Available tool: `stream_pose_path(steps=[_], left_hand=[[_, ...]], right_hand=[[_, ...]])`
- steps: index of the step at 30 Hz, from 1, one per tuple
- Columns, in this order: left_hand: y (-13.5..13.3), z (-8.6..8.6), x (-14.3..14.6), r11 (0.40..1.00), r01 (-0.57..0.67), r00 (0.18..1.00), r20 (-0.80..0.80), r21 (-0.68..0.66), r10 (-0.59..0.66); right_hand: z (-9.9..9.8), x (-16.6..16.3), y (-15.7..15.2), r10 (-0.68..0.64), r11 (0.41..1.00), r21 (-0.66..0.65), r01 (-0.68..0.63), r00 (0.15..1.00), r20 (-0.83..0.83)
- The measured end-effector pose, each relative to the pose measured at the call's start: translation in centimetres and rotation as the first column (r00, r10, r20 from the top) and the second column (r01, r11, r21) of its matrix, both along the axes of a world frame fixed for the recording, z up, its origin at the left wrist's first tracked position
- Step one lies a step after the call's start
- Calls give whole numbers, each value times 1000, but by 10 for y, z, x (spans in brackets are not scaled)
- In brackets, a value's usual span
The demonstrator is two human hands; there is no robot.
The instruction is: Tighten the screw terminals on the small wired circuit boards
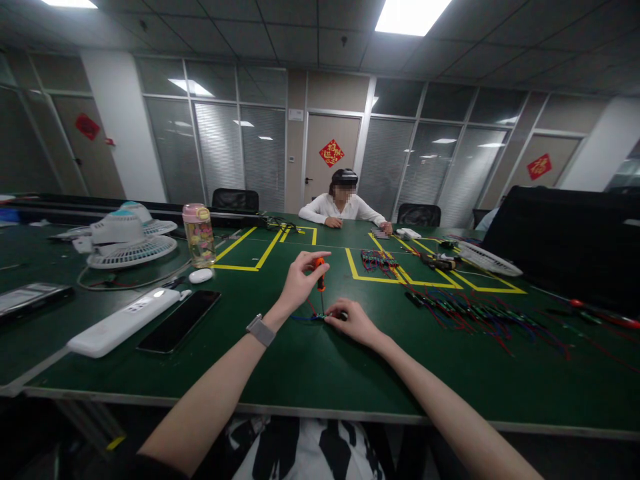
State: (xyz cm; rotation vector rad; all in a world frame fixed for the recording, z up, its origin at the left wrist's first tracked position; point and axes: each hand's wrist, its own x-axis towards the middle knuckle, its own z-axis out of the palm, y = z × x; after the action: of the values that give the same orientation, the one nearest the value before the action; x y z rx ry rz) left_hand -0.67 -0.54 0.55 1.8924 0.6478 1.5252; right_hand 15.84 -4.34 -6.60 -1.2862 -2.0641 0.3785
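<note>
My left hand (300, 280) is closed around a small screwdriver (320, 277) with an orange and black handle, held upright with its tip down on the green table (310, 363). A grey watch is on that wrist. My right hand (353, 319) rests on the table just right of the tip, fingers pinched on a small dark connector with red and blue wires (313, 316). The part itself is mostly hidden by the fingers.
A white power strip (123, 322) and a black phone (179, 321) lie at the left, with fans (127, 241), a pink bottle (199, 235) and a white mouse (201, 275) behind. Loose wire bundles (480, 315) spread at the right. Another person (343, 203) sits across the table.
</note>
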Motion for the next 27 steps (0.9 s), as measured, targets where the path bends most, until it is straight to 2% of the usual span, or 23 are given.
stream_pose_path(steps=[2, 7, 11, 13, 17, 19, 22, 23, 27], left_hand=[[0, 0, 0, 999, -29, 1000, -9, 14, 29], [-2, 3, 0, 988, 134, 991, 22, -78, -133], [-3, 2, -1, 1000, -10, 1000, -6, -2, 10], [-3, 2, -1, 1000, -28, 1000, -9, 13, 28], [-1, 2, 0, 987, 141, 990, 20, -75, -140], [-1, 1, 0, 995, 84, 996, 7, -54, -84], [0, 0, 0, 995, -96, 995, -17, 41, 97], [1, 0, 0, 993, -103, 994, -16, 49, 104], [0, 0, 0, 993, 99, 995, 10, -62, -98]], right_hand=[[0, 0, 1, 0, 1000, -2, 0, 1000, 1], [-1, 0, 1, 5, 1000, -6, -5, 1000, 7], [-1, 0, 1, 0, 1000, -5, 1, 1000, 11], [0, 0, 0, 10, 1000, 1, -10, 1000, 11], [-1, 1, 1, 23, 1000, 11, -24, 1000, 6], [-2, 2, 2, 25, 1000, 13, -25, 1000, 10], [-3, 2, 3, 26, 1000, 12, -26, 1000, 9], [-4, 2, 3, 25, 1000, 9, -25, 1000, 7], [-3, 3, 3, 21, 1000, -3, -21, 1000, 4]])
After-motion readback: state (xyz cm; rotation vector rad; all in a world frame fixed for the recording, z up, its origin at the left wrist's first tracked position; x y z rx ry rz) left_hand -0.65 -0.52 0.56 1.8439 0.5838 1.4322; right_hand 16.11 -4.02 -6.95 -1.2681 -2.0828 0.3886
